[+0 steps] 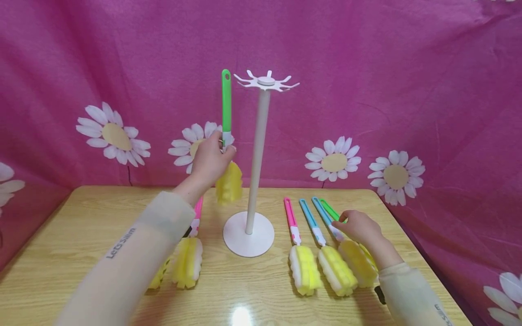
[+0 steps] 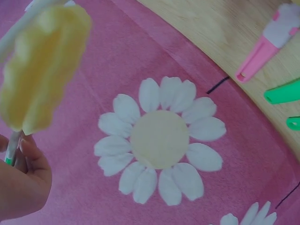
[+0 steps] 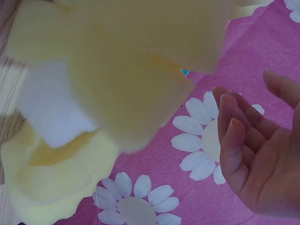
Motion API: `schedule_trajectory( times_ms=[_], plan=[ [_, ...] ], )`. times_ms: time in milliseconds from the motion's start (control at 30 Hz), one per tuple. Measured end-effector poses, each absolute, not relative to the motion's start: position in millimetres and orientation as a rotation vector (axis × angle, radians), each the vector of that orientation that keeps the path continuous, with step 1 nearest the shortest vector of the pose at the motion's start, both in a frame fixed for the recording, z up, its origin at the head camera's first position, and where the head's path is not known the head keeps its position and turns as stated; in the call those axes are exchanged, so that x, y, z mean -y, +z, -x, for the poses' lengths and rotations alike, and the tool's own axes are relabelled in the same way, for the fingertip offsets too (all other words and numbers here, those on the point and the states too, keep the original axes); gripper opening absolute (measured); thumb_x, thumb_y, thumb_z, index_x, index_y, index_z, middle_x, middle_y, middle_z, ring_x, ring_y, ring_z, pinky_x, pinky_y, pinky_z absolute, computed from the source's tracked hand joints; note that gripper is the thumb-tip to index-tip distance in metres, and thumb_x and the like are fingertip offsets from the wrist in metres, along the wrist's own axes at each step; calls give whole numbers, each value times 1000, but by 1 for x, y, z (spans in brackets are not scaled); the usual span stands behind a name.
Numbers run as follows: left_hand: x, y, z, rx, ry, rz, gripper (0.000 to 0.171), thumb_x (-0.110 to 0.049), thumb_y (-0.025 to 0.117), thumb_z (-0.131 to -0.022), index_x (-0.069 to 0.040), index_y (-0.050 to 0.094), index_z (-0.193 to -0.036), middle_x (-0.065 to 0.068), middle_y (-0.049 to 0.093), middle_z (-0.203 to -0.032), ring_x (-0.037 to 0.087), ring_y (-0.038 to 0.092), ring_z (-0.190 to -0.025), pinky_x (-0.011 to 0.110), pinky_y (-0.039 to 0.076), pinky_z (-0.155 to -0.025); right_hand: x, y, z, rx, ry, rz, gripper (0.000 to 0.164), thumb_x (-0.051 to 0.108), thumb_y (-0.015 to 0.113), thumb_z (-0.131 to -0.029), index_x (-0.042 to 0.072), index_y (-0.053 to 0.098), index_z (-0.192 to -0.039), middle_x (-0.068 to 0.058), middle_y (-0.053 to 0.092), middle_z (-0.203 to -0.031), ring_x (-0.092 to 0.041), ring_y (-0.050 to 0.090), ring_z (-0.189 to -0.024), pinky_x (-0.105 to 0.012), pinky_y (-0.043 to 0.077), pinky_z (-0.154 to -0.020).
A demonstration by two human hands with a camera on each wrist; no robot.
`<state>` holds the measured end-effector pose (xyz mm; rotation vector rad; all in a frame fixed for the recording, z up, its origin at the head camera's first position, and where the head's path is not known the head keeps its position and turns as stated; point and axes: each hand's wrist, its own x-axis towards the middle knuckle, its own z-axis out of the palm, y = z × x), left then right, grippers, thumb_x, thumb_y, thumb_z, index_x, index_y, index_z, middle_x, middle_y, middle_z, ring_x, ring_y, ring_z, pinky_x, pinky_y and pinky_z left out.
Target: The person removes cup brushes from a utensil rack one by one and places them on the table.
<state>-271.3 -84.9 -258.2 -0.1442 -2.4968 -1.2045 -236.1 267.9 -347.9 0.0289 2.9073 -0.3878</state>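
My left hand (image 1: pixel 211 157) pinches a sponge bottle brush (image 1: pixel 226 102) near the base of its green handle. The brush stands upright, handle up and yellow sponge down, left of a white stand (image 1: pixel 256 163). In the left wrist view its sponge (image 2: pixel 47 65) rises past my fingers. Over at the right, my right hand (image 1: pixel 360 226) hovers by a blue-handled brush (image 1: pixel 324 217) and a green-handled brush (image 1: pixel 330 209), partly covering them. In the right wrist view the right hand (image 3: pixel 262 154) has loosely bent fingers, thumb apart, and nothing between them; sponges loom close.
The stand has a round base and a ring of prongs on top. A pink-handled brush (image 1: pixel 305 269) and another blue-handled brush (image 1: pixel 336 271) lie right of it. Left, a pink-handled brush (image 1: pixel 188 262) and another sponge (image 1: pixel 158 276) are partly behind my left arm.
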Motion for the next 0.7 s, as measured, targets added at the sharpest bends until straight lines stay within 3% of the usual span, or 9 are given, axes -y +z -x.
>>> schedule_trajectory(
  times_ms=[233, 500, 700],
  plan=[
    [94, -266, 270, 2625, -1209, 103, 37, -17, 53, -89, 0, 42, -120, 14, 56, -93, 24, 51, -79, 29, 44, -64, -265, -348, 237, -2918, -388, -6, 38, 37, 57, -89, 2, 60, -104, -14, 67, -98, -21, 56, -74, -34, 41, -58],
    [102, -282, 267, 2797, -1169, 41, 47, -16, 49, -89, 5, 30, -125, 13, 50, -85, 24, 51, -71, 30, 46, -64, -266, -347, 237, -2910, -387, -17, 39, 37, 57, -89, 2, 60, -105, -12, 66, -93, -19, 54, -66, -32, 41, -55],
    [106, -303, 260, 2994, -1134, 19, 59, -18, 53, -91, 12, 22, -132, 18, 51, -97, 27, 54, -87, 39, 49, -86, -267, -347, 237, -2908, -390, -20, 39, 37, 57, -89, 2, 60, -105, -12, 66, -94, -20, 54, -68, -33, 41, -56]
  ],
)
